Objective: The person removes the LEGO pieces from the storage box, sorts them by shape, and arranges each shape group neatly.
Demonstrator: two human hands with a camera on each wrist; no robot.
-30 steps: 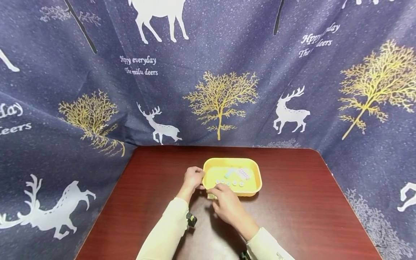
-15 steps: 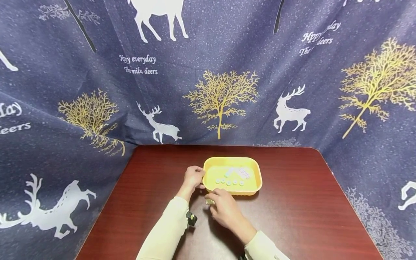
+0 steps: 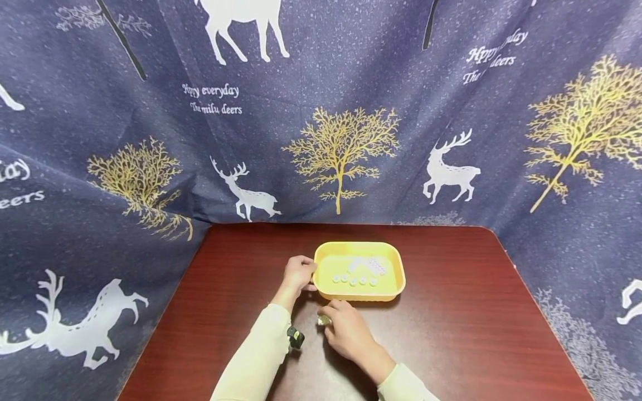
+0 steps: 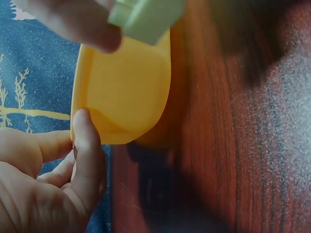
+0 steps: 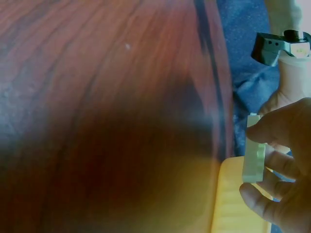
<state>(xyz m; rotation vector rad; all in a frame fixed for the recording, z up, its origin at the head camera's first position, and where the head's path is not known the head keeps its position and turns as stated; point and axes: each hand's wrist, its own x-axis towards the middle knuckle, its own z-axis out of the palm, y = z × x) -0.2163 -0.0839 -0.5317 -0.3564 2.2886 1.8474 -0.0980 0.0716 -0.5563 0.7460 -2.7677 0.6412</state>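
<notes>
A yellow plastic tray (image 3: 331,293) stands on the table. My left hand (image 3: 297,274) pinches its left rim between thumb and fingers, seen closely in the left wrist view. Just in front of the tray's near side, my right hand (image 3: 348,331) holds a small pale green rectangular block (image 5: 254,155) between thumb and fingertips. In the left wrist view the same block (image 4: 150,22) shows a stepped edge; its exact kind cannot be told. Inside the tray lie several small whitish round pieces (image 3: 353,282) in a row and a pink-and-white patterned strip (image 3: 375,267), with another pale piece beside it.
The dark red wooden table (image 3: 466,323) reaches back to a blue cloth (image 3: 321,83) printed with deer and trees, which hangs behind and at both sides. A black wrist device (image 3: 295,337) sits on the left wrist.
My right hand has drawn back from the tray's near rim toward me, with the green block in its grip and now turned. My left hand stays on the tray's left rim.
</notes>
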